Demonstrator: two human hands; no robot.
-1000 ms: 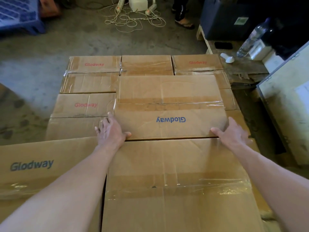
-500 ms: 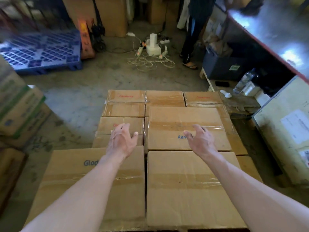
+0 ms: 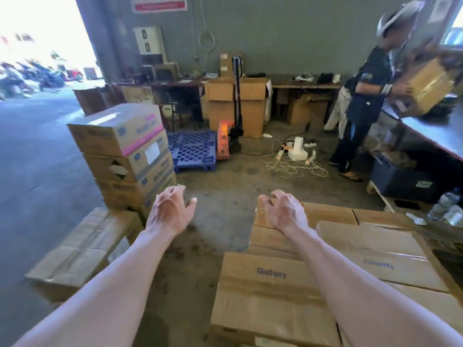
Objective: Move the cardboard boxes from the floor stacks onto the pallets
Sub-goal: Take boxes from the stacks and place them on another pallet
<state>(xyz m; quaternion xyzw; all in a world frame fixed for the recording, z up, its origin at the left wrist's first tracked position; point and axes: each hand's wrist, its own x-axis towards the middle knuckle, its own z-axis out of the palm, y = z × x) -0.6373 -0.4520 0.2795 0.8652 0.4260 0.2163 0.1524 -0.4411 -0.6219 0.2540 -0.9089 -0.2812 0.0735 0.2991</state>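
Both arms are reaching forward over the concrete floor [image 3: 225,179]. The left hand [image 3: 172,211] is hovering above bare concrete, its grip loose, with the fingers slackly curled around nothing. The right hand [image 3: 285,212] is hanging over the far edge of the Glodway boxes [image 3: 270,296], which are lying packed side by side at lower right. Its grip is likewise slack and empty, seemingly not touching the cardboard. A stack of printed boxes [image 3: 122,151] is standing at left, a blue pallet [image 3: 193,149] lying just behind it. A second person [image 3: 363,96] is holding a box [image 3: 428,88] over the table [image 3: 436,131].
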